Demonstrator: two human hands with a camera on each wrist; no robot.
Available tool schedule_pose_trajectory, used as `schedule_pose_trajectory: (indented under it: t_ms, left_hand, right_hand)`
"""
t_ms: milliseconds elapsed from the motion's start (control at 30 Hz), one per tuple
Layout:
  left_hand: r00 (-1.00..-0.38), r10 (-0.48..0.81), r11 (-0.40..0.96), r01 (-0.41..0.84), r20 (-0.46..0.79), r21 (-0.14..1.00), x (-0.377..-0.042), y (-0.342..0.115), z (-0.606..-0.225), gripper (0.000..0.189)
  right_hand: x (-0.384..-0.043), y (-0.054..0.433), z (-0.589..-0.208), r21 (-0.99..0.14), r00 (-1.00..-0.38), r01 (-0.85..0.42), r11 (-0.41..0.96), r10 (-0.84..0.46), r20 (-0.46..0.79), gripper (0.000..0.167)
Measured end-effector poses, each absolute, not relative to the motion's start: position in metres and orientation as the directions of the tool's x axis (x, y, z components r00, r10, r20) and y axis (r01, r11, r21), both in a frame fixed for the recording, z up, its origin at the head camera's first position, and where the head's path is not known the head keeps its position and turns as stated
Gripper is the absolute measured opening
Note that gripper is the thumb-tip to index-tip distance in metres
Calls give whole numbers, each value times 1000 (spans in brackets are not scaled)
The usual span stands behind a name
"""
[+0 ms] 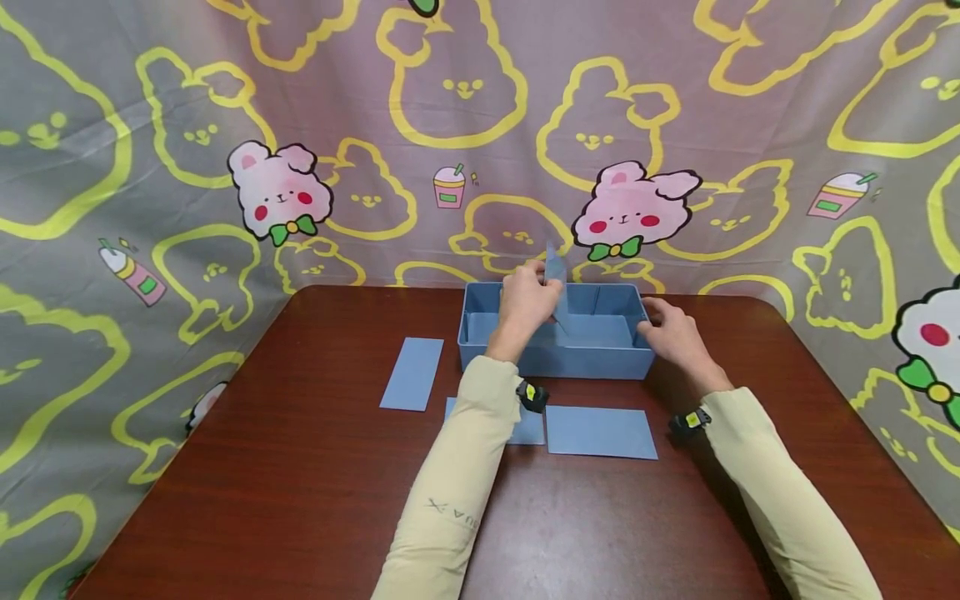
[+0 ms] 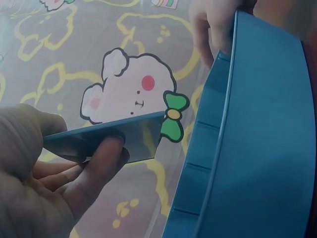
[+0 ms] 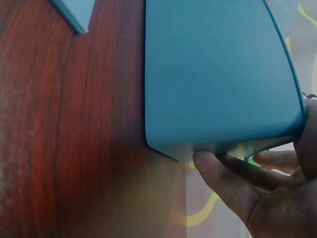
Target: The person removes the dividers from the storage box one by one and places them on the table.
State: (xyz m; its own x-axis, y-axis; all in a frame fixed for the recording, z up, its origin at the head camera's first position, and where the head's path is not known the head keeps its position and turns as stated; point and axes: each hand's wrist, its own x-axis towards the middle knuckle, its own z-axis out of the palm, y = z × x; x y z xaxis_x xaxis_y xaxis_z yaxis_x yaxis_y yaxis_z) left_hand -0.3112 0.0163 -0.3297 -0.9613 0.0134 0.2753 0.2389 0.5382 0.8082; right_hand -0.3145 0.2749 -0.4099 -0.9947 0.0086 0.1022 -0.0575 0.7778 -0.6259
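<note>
My left hand (image 1: 525, 302) pinches a thin blue rectangular divider panel (image 1: 556, 271) between thumb and fingers. The panel stands on edge above the long blue open box (image 1: 585, 363); in the left wrist view the same panel (image 2: 143, 139) is apart from the rim. My right hand (image 1: 681, 337) grips the box's right end, thumb at the rim and fingers along the end wall, as the right wrist view also shows. Narrow upright ridges line the inside of the box wall (image 2: 210, 126).
Flat blue panels lie on the brown table (image 1: 300, 467): a narrow panel (image 1: 412, 374) left of the box and a wider panel (image 1: 602, 432) in front. Another panel (image 1: 530, 429) is partly hidden under my left forearm. A cartoon-patterned curtain (image 1: 465, 92) hangs behind.
</note>
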Motion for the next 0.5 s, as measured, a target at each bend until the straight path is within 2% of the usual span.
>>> schedule_pose_trajectory:
  t_ms: [233, 500]
  left_hand:
    - [-974, 8, 521, 198, 228, 830, -312, 5, -335, 36]
    - [-966, -23, 520, 208, 257, 829, -310, -8, -334, 37]
  right_hand:
    - [-314, 275, -411, -636, -996, -51, 770, 12, 94, 57]
    - [-315, 276, -411, -641, -995, -62, 765, 4, 101, 56]
